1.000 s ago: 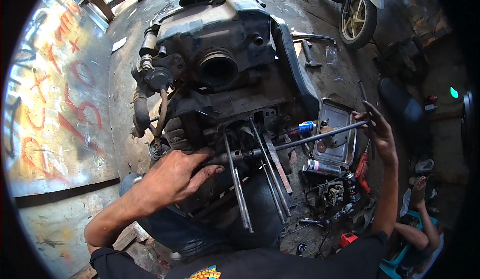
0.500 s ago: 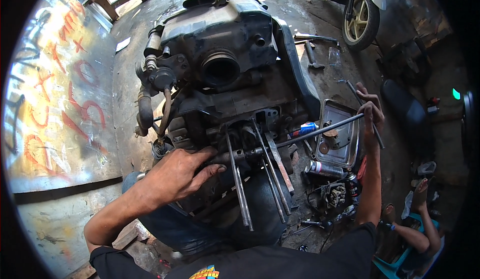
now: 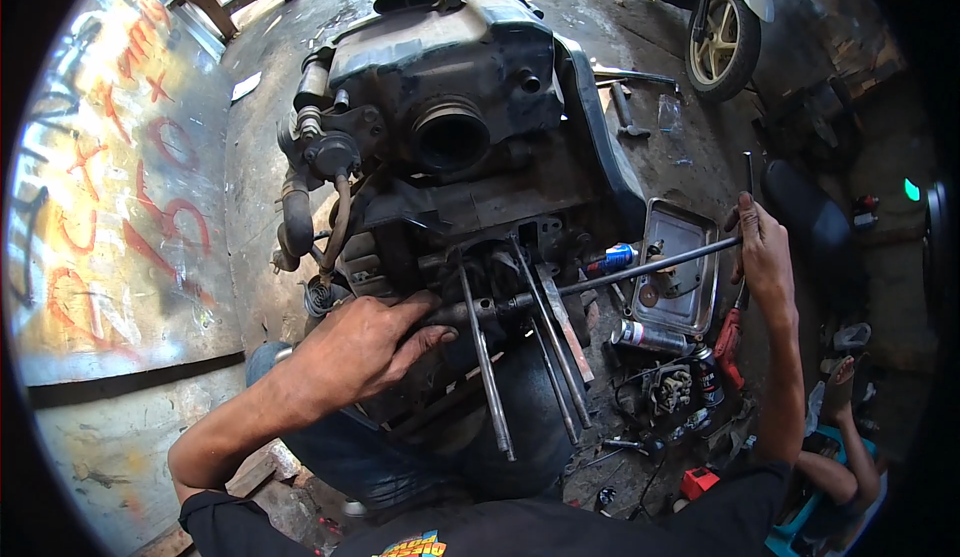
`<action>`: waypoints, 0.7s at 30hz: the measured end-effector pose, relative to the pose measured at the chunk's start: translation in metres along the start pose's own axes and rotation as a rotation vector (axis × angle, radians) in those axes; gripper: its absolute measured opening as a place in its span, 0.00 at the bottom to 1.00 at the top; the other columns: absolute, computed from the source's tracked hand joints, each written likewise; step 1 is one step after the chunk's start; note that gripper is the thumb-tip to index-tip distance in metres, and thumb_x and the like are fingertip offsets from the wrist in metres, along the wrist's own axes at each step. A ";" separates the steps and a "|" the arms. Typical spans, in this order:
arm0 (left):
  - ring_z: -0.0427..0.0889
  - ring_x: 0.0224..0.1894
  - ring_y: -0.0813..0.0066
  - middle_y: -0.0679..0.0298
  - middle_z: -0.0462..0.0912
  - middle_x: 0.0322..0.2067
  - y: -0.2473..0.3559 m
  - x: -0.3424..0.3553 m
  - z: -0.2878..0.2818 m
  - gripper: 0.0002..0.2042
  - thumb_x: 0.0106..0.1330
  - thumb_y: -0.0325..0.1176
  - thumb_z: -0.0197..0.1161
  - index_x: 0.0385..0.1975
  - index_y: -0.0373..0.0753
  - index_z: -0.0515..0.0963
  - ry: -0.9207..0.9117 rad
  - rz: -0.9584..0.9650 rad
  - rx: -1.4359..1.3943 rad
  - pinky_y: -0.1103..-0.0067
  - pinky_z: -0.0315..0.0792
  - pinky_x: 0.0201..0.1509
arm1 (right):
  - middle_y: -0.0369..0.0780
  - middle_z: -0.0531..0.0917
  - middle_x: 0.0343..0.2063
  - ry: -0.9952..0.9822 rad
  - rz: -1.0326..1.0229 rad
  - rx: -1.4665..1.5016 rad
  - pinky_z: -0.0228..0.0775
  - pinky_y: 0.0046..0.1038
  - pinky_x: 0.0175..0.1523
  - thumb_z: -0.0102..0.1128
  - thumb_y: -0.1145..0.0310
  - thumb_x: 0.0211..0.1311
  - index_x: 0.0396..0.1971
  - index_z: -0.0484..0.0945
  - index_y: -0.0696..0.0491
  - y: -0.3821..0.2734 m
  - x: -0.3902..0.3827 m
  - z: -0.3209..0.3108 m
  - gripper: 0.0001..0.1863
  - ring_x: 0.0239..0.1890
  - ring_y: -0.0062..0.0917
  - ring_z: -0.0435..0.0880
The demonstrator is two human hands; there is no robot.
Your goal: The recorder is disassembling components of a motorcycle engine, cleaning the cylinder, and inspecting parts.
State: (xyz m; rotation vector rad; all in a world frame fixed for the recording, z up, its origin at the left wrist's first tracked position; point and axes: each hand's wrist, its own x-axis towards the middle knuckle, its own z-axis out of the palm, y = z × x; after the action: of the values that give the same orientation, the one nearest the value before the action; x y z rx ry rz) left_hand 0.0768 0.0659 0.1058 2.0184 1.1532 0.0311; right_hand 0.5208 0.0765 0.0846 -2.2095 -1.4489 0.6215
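In front of me stands a dirty, partly dismantled engine with long metal studs sticking out toward me. My left hand is closed at its left side, thumb and fingers about a dark cylindrical metal part near the studs. My right hand is wrapped round the crossbar of a T-handle wrench, out to the right. The wrench's long shaft runs left, between the studs, toward the part by my left hand. Its working end is partly hidden among the studs.
Right of the engine lie a metal tray with parts, a blue can, spray cans and a red-handled tool. A hammer lies farther off. A painted metal sheet borders the left. Another person's leg shows at lower right.
My right hand has moved right and slightly down, and the wrench's crossbar has turned more upright. The engine and studs have shifted slightly right. My left hand has stayed almost in place.
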 end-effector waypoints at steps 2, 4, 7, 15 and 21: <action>0.81 0.37 0.40 0.44 0.82 0.31 0.002 0.000 -0.001 0.12 0.72 0.37 0.60 0.42 0.33 0.77 0.000 0.000 -0.001 0.59 0.74 0.40 | 0.43 0.75 0.14 -0.017 0.033 -0.070 0.69 0.34 0.24 0.39 0.40 0.77 0.29 0.78 0.62 -0.014 -0.004 -0.003 0.37 0.14 0.28 0.79; 0.81 0.37 0.40 0.43 0.81 0.30 0.004 0.000 -0.003 0.12 0.72 0.37 0.59 0.42 0.32 0.77 -0.027 -0.031 0.008 0.59 0.74 0.40 | 0.48 0.77 0.16 -0.028 0.067 -0.140 0.71 0.38 0.28 0.39 0.39 0.76 0.30 0.78 0.64 -0.017 -0.001 -0.007 0.38 0.16 0.35 0.81; 0.81 0.37 0.40 0.43 0.81 0.31 -0.003 0.001 0.001 0.12 0.72 0.37 0.59 0.41 0.32 0.77 -0.004 0.013 0.017 0.59 0.74 0.40 | 0.57 0.79 0.22 -0.262 0.067 -0.538 0.71 0.46 0.39 0.39 0.40 0.76 0.31 0.78 0.67 -0.021 0.008 -0.021 0.39 0.27 0.52 0.81; 0.81 0.37 0.40 0.45 0.81 0.31 -0.002 0.000 0.002 0.12 0.72 0.37 0.60 0.41 0.32 0.77 0.008 0.007 0.009 0.59 0.73 0.39 | 0.42 0.83 0.31 -0.508 -0.089 0.099 0.79 0.34 0.41 0.47 0.74 0.74 0.61 0.69 0.55 -0.010 0.006 -0.045 0.17 0.34 0.25 0.85; 0.82 0.35 0.39 0.43 0.82 0.26 -0.007 0.000 0.003 0.15 0.73 0.42 0.59 0.42 0.34 0.76 0.050 0.083 0.013 0.57 0.76 0.37 | 0.41 0.84 0.41 -0.394 -0.421 0.252 0.72 0.35 0.64 0.60 0.71 0.67 0.60 0.76 0.52 0.047 -0.003 -0.021 0.21 0.55 0.31 0.82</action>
State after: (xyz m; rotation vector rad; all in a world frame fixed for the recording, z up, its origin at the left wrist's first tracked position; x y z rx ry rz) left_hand 0.0730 0.0665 0.0993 2.0871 1.1018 0.1164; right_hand 0.5667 0.0547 0.0756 -1.5797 -1.8402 1.0575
